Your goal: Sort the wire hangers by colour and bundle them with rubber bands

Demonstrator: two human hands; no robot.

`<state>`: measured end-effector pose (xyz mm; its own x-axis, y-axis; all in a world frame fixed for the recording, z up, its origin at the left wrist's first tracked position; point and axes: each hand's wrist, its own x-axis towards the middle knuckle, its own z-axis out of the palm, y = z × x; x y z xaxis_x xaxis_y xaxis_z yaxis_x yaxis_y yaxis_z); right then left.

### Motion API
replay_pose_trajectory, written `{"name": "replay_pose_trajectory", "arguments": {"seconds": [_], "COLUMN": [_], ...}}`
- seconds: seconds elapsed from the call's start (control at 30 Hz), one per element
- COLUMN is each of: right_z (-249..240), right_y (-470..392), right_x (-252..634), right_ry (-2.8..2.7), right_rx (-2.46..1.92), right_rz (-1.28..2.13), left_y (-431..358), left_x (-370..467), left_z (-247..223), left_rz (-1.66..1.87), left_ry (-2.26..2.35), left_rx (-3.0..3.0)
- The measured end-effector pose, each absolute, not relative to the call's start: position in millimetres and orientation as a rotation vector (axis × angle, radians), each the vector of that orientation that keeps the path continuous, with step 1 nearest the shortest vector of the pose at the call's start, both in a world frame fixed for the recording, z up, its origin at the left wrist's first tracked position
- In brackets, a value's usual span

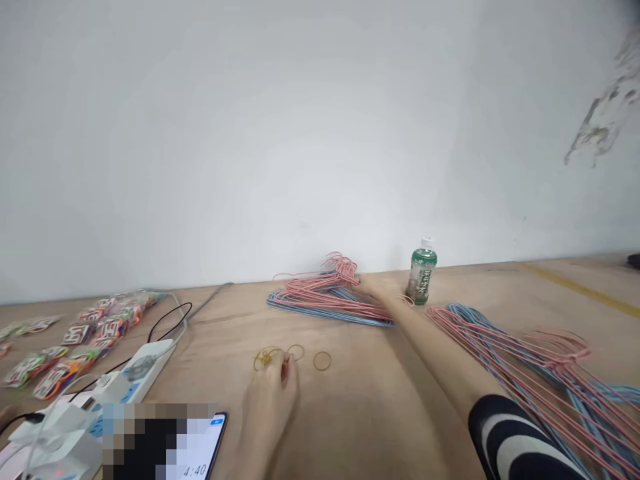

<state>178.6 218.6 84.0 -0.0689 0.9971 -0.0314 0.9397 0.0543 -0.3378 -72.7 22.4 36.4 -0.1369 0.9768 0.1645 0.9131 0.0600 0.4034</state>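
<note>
My left hand (pixel 280 377) is low over the table at the centre, its fingers pinched together at a few thin yellow rubber bands (pixel 264 358); whether a band is between the fingertips is too small to tell. One loose yellow ring (pixel 323 361) lies just to its right. My right arm stretches far forward, and my right hand (pixel 369 285) reaches the hooks of a stack of pink and blue wire hangers (pixel 325 300) near the wall. Its fingers are small and blurred there. A second spread of pink and blue hangers (pixel 545 373) lies at the right, beside the striped sleeve.
A green-labelled bottle (pixel 421 273) stands behind my right forearm. At the left are colourful plastic packets (pixel 110 327), a white power strip (pixel 145 367) with plugs and cables, and a phone (pixel 200 447). A wall (pixel 300 133) borders the table (pixel 360 407) at the back.
</note>
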Motion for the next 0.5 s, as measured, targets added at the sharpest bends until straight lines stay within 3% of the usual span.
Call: {"name": "replay_pose_trajectory", "arguments": {"seconds": [0.27, 0.5], "right_z": [100, 106], "right_y": [161, 5], "right_x": [196, 308], "right_ry": [-2.325, -2.628], "right_rx": [-1.749, -1.719], "right_rz": [0.05, 0.458], "left_y": [24, 24], "left_x": [-67, -62], "left_z": [31, 36], "left_rz": [0.546, 0.463], "left_ry": [2.159, 2.117], "left_rx": [2.046, 2.06]}}
